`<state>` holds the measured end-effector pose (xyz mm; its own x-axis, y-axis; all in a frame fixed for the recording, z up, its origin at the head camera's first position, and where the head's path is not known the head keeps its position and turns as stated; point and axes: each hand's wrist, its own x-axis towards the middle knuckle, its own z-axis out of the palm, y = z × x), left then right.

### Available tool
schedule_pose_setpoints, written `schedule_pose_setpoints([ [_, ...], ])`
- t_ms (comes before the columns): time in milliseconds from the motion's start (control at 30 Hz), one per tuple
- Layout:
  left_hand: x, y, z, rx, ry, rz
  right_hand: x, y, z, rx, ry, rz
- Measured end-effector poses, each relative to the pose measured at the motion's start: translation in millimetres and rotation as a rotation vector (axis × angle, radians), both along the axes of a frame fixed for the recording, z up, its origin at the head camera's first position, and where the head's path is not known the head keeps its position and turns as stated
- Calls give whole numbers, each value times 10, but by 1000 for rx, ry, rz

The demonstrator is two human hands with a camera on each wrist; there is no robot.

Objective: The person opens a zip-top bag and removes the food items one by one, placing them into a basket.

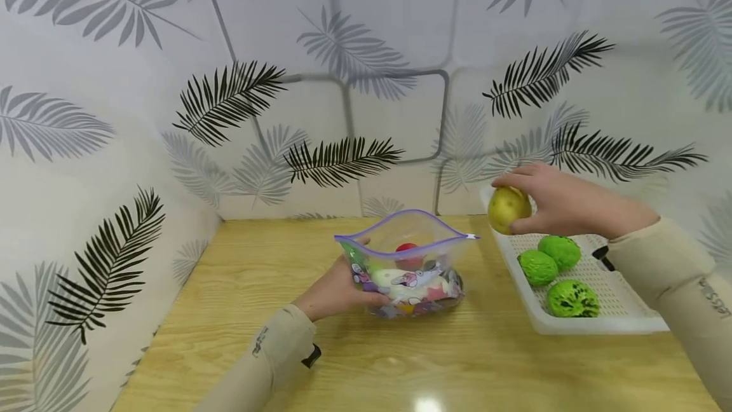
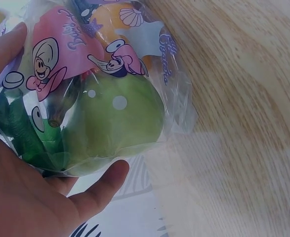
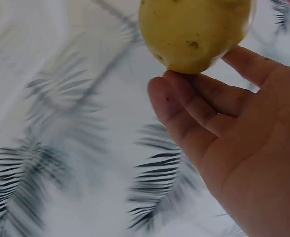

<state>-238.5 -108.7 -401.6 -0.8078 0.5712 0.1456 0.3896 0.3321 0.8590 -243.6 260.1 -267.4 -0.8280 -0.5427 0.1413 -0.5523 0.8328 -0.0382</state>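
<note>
head view: yellow fruit [image 1: 508, 210] in right hand [image 1: 553, 201]; fingers over top
</note>
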Motion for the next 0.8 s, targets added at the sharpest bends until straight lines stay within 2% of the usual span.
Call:
schedule_pose_setpoints([
  [200,-44,-44,-62,-11,23,6,9,482,-534,3,-201,-27],
  [300,-54,-33,-64,-20,11,11,53,597,-773,-22,-306,-46],
  [367,-95,-24,-128,-27,-2,21,91,632,-883,-43,-364,-55],
  [533,-227,-4,-347,-51,10,39,176,621,-1029,-65,-482,-89],
  [633,-214,-7,-333,-51,19,37,182,571,-1071,-29,-530,-111],
  [700,-181,-6,-279,-38,22,26,187,542,-1070,-2,-549,-132],
  [800,-116,-11,-173,-20,24,12,192,491,-1011,24,-478,-110],
])
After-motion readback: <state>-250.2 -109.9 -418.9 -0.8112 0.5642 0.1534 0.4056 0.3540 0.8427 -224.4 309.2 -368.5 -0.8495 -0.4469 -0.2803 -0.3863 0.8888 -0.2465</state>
